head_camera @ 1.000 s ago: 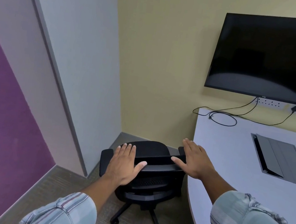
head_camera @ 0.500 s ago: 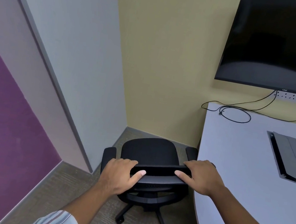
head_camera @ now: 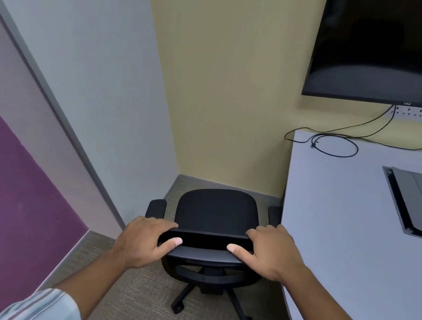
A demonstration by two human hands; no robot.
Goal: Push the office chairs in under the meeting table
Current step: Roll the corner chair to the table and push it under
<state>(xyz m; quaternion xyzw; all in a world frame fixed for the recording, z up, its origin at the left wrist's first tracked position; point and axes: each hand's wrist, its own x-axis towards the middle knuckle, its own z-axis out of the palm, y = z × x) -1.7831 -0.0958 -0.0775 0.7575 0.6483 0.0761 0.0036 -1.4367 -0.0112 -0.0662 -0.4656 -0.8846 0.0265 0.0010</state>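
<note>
At your twelve o'clock you see a black office chair (head_camera: 216,217) on grey-brown ribbed carpet (head_camera: 139,300), a pale grey table (head_camera: 352,235) at three, a purple wall panel (head_camera: 3,183) at nine, a yellow wall (head_camera: 230,80) beyond, and striped pale-blue sleeves (head_camera: 45,310)

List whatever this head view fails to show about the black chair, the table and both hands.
- Black office chair: its right armrest is partly behind the pale grey meeting table; some casters sit under the seat.
- Table: cut off by the right and bottom edges; underside and legs unseen.
- Left hand and right hand: fingertips curl over the backrest, out of sight.
</note>
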